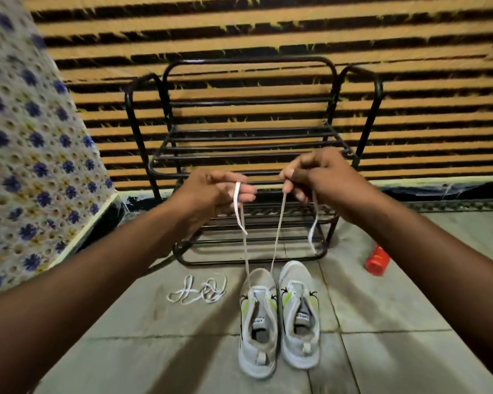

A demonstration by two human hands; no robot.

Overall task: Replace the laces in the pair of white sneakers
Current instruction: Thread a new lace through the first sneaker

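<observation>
Two white sneakers stand side by side on the floor, toes away from me: the left sneaker (258, 322) and the right sneaker (299, 314). A white lace (276, 237) is threaded through the left sneaker's front eyelets, and its two strands rise to my hands. My left hand (214, 194) pinches one strand, whose end dangles down. My right hand (313, 174) pinches the other strand, with its tail hanging at the right. A second white lace (197, 291) lies bunched on the floor left of the sneakers. The right sneaker shows no lace.
A black metal shoe rack (251, 155) stands just behind the sneakers against a striped orange and black wall. A red bottle (377, 261) lies on the floor at the right. A blue-flowered cloth (32, 155) hangs over furniture at the left. The floor is grey tile.
</observation>
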